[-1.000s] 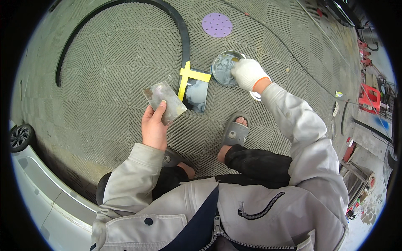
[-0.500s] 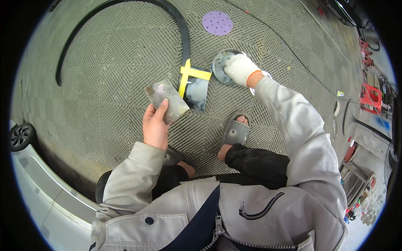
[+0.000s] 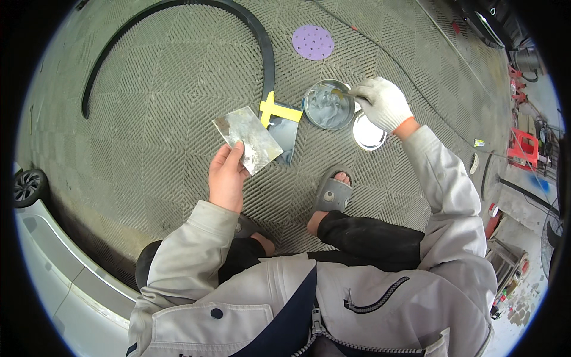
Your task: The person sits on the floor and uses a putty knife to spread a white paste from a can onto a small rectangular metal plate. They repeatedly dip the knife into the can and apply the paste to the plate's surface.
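Note:
My left hand (image 3: 226, 181), bare, grips a thin rectangular mixing plate (image 3: 247, 138) by its near edge, thumb on top. Grey and brown smears mark the plate's face. On my right hand (image 3: 385, 104) is a white knit glove with an orange cuff. Its fingers pinch a narrow spatula (image 3: 352, 93), only partly visible, whose far end reaches over the right rim of a round tin. Soft grey putty (image 3: 326, 108) lies inside the tin (image 3: 307, 116). A shiny round lid (image 3: 369, 133) rests beside it, below my gloved hand.
A long curved black strip (image 3: 266, 53) ends at a dark panel piece (image 3: 284, 138) bearing yellow tape (image 3: 279, 110). Beyond the tin lies a purple perforated sanding disc (image 3: 313, 42). A cable (image 3: 392, 49) crosses the gridded floor. A silver car (image 3: 71, 262) stands at left, a red stool (image 3: 523, 149) at right.
My right hand has lifted out from over the tin and moved right, baring the putty, the spatula and the lid. My left hand and the plate have shifted slightly right and nearer.

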Available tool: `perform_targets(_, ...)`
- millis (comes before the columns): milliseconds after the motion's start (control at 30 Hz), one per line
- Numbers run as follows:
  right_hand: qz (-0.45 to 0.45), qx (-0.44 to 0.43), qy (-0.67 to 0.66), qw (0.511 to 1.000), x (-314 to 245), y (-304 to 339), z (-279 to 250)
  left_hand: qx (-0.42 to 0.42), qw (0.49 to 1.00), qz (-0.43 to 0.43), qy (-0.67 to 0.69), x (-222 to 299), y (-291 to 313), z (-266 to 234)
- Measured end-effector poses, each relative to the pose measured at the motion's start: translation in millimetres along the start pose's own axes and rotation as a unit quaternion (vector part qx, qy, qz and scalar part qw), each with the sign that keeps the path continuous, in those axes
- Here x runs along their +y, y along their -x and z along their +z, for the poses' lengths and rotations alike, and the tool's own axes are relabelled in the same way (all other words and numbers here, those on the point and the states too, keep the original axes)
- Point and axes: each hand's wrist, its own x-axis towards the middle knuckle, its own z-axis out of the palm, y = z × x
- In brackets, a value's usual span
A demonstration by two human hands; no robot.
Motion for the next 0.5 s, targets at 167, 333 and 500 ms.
perform_targets(167, 0.078, 0.039, -0.075, 0.993, -26, 16, -40, -0.015, 0.999, 0.013, -0.034, 5, -6, 6)
perform_targets(333, 0.082, 0.099, -0.185, 0.974, -79, 23, -74, -0.066, 0.994, 0.008, -0.088, 20, -2, 24)
perform_targets(500, -0.055, 0.130, -0.189, 0.972, -121, 11, -70, -0.136, 0.991, -0.010, 0.005, 33, 9, 43)
